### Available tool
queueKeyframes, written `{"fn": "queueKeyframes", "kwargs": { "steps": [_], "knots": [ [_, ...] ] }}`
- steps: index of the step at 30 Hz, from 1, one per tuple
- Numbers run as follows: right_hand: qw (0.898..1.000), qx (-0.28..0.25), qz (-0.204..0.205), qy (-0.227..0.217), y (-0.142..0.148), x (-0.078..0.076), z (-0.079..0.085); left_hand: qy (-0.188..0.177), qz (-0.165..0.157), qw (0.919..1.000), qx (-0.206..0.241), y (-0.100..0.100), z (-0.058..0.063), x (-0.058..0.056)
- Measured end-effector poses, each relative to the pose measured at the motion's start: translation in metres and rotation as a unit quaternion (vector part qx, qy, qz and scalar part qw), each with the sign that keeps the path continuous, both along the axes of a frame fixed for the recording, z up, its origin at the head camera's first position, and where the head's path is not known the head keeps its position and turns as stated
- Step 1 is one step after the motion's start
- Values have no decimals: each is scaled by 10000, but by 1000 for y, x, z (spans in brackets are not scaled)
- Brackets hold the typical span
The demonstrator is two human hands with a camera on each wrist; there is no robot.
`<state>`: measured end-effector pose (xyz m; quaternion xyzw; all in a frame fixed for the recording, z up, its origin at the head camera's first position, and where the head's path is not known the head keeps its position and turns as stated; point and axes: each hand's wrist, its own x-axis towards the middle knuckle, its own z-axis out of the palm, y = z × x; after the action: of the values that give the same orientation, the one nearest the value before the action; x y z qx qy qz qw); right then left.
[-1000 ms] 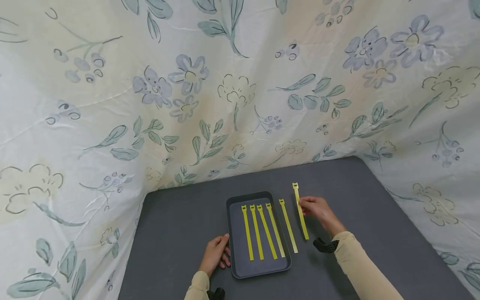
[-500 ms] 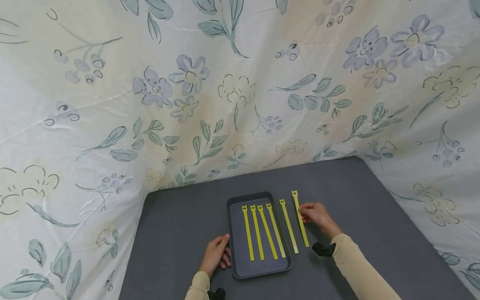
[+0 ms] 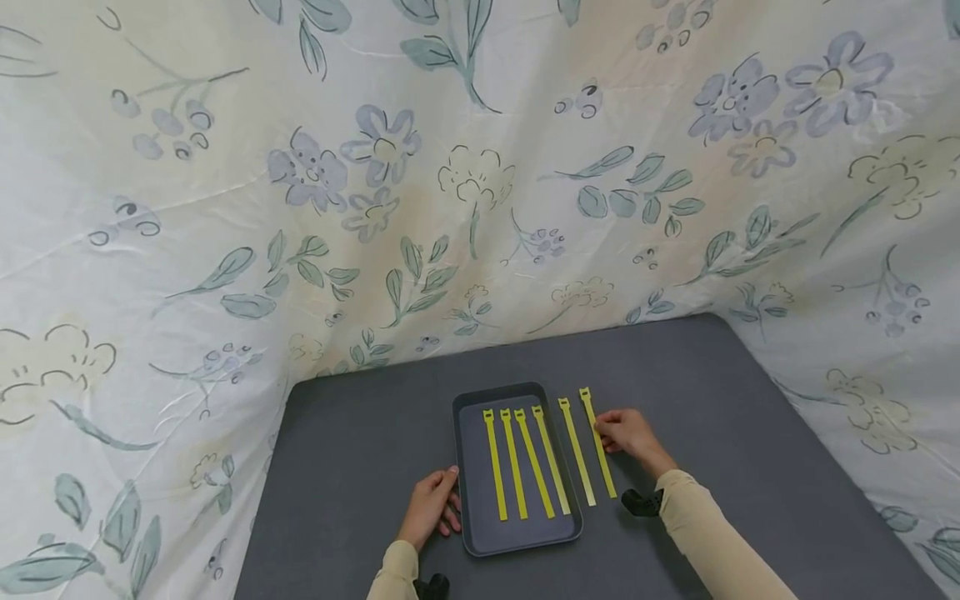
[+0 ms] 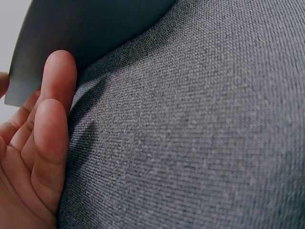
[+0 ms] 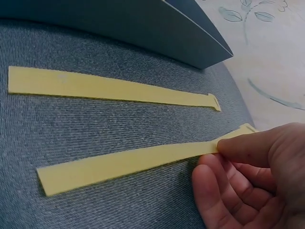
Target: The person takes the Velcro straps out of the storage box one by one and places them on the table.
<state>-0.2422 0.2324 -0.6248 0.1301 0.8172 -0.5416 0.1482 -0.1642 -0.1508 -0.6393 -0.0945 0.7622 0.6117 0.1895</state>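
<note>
My right hand [image 3: 630, 435] pinches a yellow hook-and-loop cable tie [image 3: 603, 461] between thumb and fingers, near its slotted head. In the right wrist view the tie's plain end [image 5: 86, 172] reaches out low over the grey cloth. Beside it, roughly parallel, a second yellow cable tie [image 3: 577, 454] lies just right of the dark tray [image 3: 517, 540]. Several more yellow ties [image 3: 497, 467] lie lengthwise inside the tray, slotted heads at the far end. My left hand [image 3: 429, 507] holds the tray's left side, thumb at the rim and fingers against the outer wall [image 4: 119, 28].
Dark grey cloth [image 3: 360, 433] covers the table around the tray. A floral curtain [image 3: 480, 192] hangs behind the table and along its sides. Each wrist wears a black band [image 3: 642, 502] below a pale sleeve [image 3: 720, 537].
My right hand has brought the held cable tie lower and nearer to me, then slightly left toward the loose tie. My left hand stays at the tray.
</note>
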Motion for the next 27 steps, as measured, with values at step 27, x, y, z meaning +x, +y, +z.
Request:
{"fn": "queueKeyframes", "kwargs": {
  "steps": [27],
  "knots": [
    [9983,586,-43,26,-8,1,3,-141,-8,9999,-16,-2,2,-5]
  ]
}}
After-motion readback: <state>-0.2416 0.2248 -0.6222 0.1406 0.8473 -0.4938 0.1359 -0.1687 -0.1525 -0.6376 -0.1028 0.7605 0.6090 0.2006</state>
